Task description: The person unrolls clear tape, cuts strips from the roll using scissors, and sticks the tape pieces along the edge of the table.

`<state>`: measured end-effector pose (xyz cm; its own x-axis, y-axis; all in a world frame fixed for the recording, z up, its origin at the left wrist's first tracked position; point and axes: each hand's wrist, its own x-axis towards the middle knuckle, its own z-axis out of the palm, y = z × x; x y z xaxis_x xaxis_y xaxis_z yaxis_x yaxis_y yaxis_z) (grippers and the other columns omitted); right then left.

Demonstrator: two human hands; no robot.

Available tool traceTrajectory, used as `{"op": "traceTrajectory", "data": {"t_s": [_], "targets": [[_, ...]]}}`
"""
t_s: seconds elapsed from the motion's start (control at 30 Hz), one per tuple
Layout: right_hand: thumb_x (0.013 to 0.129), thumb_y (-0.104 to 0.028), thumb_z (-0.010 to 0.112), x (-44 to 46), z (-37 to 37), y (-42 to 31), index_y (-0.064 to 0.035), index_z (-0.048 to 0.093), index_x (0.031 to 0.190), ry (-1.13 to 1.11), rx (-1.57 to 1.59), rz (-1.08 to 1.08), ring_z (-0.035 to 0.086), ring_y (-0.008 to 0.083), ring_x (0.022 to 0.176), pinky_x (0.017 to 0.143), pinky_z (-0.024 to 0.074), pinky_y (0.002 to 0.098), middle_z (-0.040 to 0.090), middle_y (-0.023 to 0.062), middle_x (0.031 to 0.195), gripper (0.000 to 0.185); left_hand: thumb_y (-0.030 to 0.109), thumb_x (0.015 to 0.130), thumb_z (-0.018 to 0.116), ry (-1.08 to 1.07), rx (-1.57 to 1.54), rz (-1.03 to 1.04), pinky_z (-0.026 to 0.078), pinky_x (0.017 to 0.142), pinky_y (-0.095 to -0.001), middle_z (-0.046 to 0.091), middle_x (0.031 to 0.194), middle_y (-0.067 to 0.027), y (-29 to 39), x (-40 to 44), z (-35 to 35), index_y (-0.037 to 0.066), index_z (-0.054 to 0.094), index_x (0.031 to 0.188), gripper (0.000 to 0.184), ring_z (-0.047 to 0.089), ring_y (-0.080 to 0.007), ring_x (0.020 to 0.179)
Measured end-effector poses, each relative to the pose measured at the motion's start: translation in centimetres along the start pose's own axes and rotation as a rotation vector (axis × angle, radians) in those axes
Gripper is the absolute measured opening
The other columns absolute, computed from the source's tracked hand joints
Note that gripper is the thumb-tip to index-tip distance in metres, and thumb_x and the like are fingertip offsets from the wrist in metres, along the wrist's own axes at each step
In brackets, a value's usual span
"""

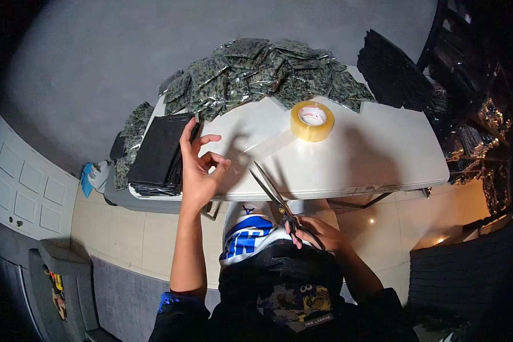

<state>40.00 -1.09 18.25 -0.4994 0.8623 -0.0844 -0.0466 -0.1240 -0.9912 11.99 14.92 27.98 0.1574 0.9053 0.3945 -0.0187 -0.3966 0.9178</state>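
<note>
A roll of clear packing tape (pixel 308 134) stands on the white table (pixel 382 154). From it a clear strip (pixel 268 145) stretches left toward my left hand (pixel 198 174). The thumb and index finger of that hand are pinched at the strip's end, the other fingers raised. My right hand (pixel 320 231) grips the handles of black-handled scissors (pixel 275 196) near my lap. Their blades are slightly apart and point up toward the table edge, below the strip and not touching it.
Camouflage-patterned packs in clear plastic (pixel 233 80) are heaped along the table's far side. A stack of black folded items (pixel 157 151) lies at the left end, and a black pile (pixel 393 71) sits at the back right. A grey chair (pixel 68 279) stands lower left.
</note>
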Motion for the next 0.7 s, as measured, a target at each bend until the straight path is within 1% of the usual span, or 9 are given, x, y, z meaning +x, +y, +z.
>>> {"op": "traceTrajectory", "data": {"t_s": [0.13, 0.23, 0.27, 0.37, 0.47, 0.67, 0.7], "targets": [[0.108, -0.039, 0.062, 1.1, 0.9, 0.1, -0.0037, 0.059, 0.114, 0.017, -0.030, 0.046, 0.060, 0.0117, 0.072, 0.069, 0.0503, 0.0287, 0.058, 0.0008, 0.084, 0.036, -0.026, 0.081, 0.066, 0.013, -0.027, -0.008, 0.060, 0.082, -0.0286, 0.056, 0.136, -0.0164, -0.8, -0.1, -0.1, 0.019, 0.018, 0.166, 0.108, 0.067, -0.0106, 0.085], [0.110, -0.039, 0.059, 2.9, 1.3, 0.0, -0.0040, 0.059, 0.113, -0.017, -0.017, 0.000, 0.060, 0.0119, 0.072, 0.066, 0.0499, 0.0285, 0.058, 0.0006, 0.083, 0.035, -0.025, 0.081, 0.067, 0.021, -0.034, -0.017, 0.060, 0.082, -0.0290, 0.055, 0.137, -0.0162, -0.8, -0.1, 0.0, 0.020, 0.018, 0.166, 0.108, 0.068, -0.0113, 0.086], [0.110, -0.044, 0.056, 3.1, 1.5, -0.4, -0.0040, 0.059, 0.113, -0.006, -0.071, -0.014, 0.060, 0.0123, 0.072, 0.066, 0.0500, 0.0296, 0.057, 0.0001, 0.083, 0.040, -0.024, 0.082, 0.067, 0.025, -0.039, -0.023, 0.060, 0.081, -0.0291, 0.055, 0.137, -0.0162, -0.8, -0.2, 0.0, 0.020, 0.018, 0.166, 0.108, 0.068, -0.0116, 0.086], [0.108, -0.053, 0.054, 4.3, 1.8, -0.9, -0.0044, 0.059, 0.111, 0.018, -0.165, 0.013, 0.062, 0.0137, 0.072, 0.066, 0.0510, 0.0319, 0.060, 0.0020, 0.082, 0.049, -0.023, 0.082, 0.068, 0.050, -0.004, -0.075, 0.060, 0.082, -0.0290, 0.055, 0.138, -0.0163, 0.2, -0.4, 0.4, 0.020, 0.017, 0.166, 0.108, 0.069, -0.0125, 0.085], [0.113, -0.037, 0.050, 5.6, 1.5, -0.4, -0.0076, 0.058, 0.116, -0.019, -0.173, 0.031, 0.063, 0.0159, 0.074, 0.073, 0.0519, 0.0352, 0.062, 0.0040, 0.081, 0.031, -0.023, 0.081, 0.068, 0.040, -0.023, -0.055, 0.060, 0.082, -0.0292, 0.054, 0.139, -0.0169, -0.1, -0.5, 0.3, 0.020, 0.017, 0.167, 0.109, 0.070, -0.0132, 0.085], [0.112, -0.044, 0.051, 6.7, 1.6, 0.5, -0.0081, 0.058, 0.117, 0.006, -0.153, 0.052, 0.062, 0.0154, 0.071, 0.073, 0.0519, 0.0355, 0.062, 0.0035, 0.079, 0.037, -0.024, 0.080, 0.067, 0.035, -0.034, -0.065, 0.061, 0.082, -0.0299, 0.052, 0.142, -0.0180, -0.3, -0.5, 0.1, 0.020, 0.016, 0.167, 0.110, 0.072, -0.0148, 0.087], [0.110, -0.049, 0.051, 6.7, 1.7, 0.5, -0.0071, 0.058, 0.113, 0.018, -0.149, 0.038, 0.063, 0.0152, 0.070, 0.070, 0.0521, 0.0351, 0.062, 0.0036, 0.078, 0.043, -0.024, 0.080, 0.067, 0.035, -0.039, -0.065, 0.061, 0.082, -0.0298, 0.052, 0.141, -0.0181, -0.3, -0.5, 0.1, 0.020, 0.016, 0.167, 0.110, 0.072, -0.0150, 0.087]]}}
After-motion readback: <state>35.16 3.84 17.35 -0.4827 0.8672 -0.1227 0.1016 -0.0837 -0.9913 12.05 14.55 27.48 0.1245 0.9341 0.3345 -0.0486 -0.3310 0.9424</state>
